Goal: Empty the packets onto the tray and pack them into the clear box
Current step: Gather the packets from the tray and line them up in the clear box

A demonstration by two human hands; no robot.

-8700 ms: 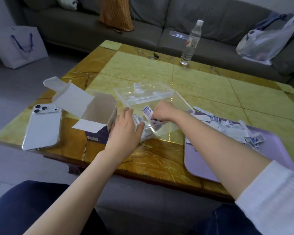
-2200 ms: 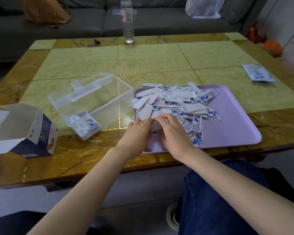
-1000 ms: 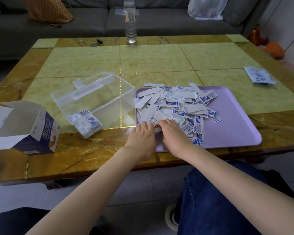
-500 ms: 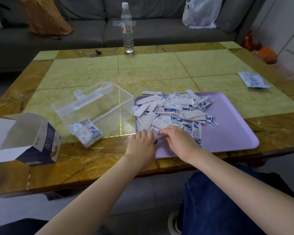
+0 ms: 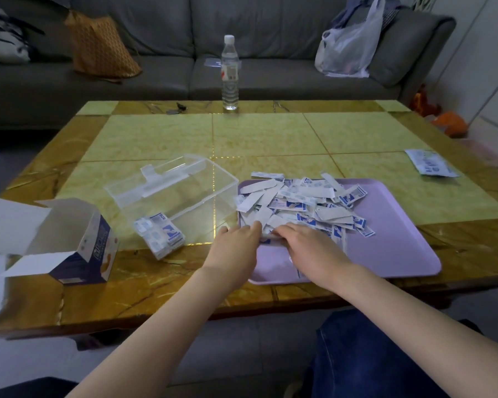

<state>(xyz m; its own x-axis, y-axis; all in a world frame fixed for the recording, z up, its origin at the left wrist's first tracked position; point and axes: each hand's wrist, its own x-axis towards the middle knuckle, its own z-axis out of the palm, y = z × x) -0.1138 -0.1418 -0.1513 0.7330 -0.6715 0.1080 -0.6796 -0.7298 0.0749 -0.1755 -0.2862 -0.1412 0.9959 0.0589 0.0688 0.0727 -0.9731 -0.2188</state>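
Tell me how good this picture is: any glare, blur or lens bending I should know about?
Head view throughout: dim, flat room light with faint shadows; the glossy table shows bright glints along its gold seam by the clear box; the wide lens bows the table's edges; print on the packets on the tray is too soft to read.

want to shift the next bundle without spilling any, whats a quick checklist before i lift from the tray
1. Packets piled on the purple tray: ok.
2. Left hand and right hand on the pile's near edge: ok.
3. Bundle actually gripped: cannot tell, fingertips are buried among packets.
4. Clear box close beside the tray's left edge, with a small stack inside: ok.
5. Box opening facing the hands: cannot tell through the transparent walls.
6. Everything gathered: not ok, a stray packet lies apart on the table, right of the tray.
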